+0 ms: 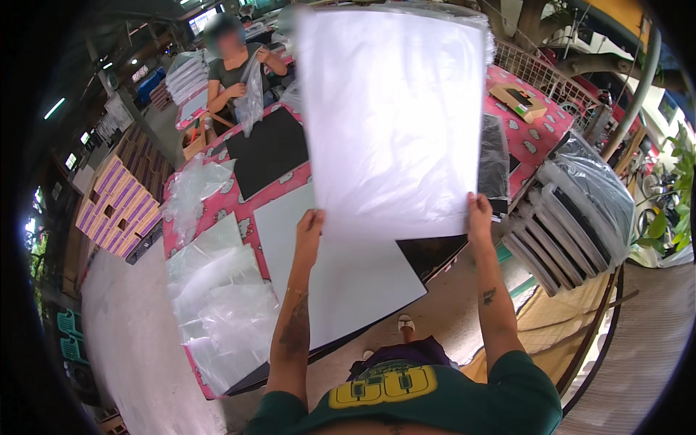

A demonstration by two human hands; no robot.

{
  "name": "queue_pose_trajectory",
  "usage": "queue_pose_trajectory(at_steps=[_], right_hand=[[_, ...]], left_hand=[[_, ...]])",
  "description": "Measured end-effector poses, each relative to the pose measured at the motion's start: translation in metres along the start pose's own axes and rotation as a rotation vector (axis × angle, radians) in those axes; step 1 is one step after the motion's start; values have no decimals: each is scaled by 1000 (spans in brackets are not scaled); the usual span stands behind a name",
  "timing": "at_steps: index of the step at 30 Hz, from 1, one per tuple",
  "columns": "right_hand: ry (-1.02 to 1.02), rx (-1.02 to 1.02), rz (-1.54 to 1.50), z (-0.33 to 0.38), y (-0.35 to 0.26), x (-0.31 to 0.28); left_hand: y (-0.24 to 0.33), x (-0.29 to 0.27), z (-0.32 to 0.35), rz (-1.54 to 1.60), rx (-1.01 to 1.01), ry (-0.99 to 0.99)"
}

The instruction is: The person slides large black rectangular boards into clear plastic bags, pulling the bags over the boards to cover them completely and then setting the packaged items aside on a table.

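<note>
A large, whitish, translucent plastic bag (395, 123) is held up in front of me above the table, spread wide and catching the light. My left hand (310, 223) is closed on its lower left corner, and my right hand (478, 216) pinches the lower right one. Whether a sheet lies inside the bag I cannot tell. Below it, a big pale grey board (348, 283) rests on the table's near side. Left of that board lies a loose pile of clear plastic bags (228, 308).
The table has a pink patterned cover (210, 210). A black board (268, 152) lies farther back, near a person (243, 76) handling a clear bag. Wrapped boards (569, 217) are stacked at right; an open cardboard box (518, 101) sits far right. Boxes (119, 203) stand left.
</note>
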State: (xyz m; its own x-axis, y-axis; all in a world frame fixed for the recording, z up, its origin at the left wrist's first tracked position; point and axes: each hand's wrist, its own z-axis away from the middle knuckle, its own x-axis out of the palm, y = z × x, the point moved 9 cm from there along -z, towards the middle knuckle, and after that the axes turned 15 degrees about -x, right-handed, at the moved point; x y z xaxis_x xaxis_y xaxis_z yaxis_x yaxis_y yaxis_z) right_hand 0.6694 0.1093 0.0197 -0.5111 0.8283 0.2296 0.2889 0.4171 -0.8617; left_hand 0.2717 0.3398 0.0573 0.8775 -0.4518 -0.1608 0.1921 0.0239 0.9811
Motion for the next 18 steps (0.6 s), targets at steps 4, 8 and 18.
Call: queue_pose_trajectory(at_steps=[4, 8, 18], right_hand=[[121, 48, 256, -59, 38, -100], [173, 128, 424, -92, 60, -146], [-584, -534, 1470, -45, -21, 19]], left_hand=[[4, 102, -54, 180, -146, -112], [-12, 174, -97, 266, -399, -202], [-78, 190, -133, 694, -540, -80]])
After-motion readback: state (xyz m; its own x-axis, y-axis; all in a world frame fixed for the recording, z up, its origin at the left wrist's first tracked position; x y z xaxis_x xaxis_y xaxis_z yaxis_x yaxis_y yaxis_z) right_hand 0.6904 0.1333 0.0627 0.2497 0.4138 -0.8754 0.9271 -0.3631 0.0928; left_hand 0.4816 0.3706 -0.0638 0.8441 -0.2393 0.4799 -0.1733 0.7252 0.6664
